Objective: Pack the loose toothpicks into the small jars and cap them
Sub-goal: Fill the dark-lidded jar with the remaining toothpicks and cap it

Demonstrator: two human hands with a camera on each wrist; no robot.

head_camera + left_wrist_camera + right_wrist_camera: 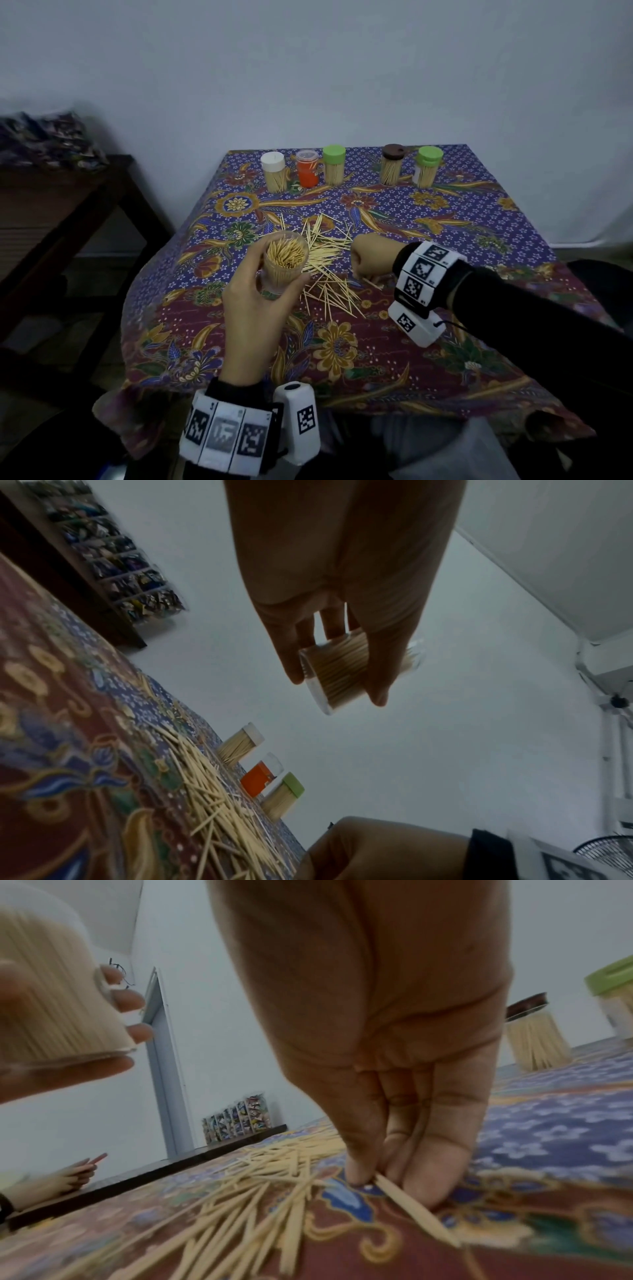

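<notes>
The left hand (253, 294) wraps its grip round an open jar (283, 260) full of toothpicks, held above the table (479, 219). The right hand (371, 255) pinches a few toothpicks (414, 1208) beside the loose pile (325, 260).

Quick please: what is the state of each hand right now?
Left hand: closed around the open jar of toothpicks, held above the table.
Right hand: fingertips pinching a few loose toothpicks on the tablecloth.
</notes>
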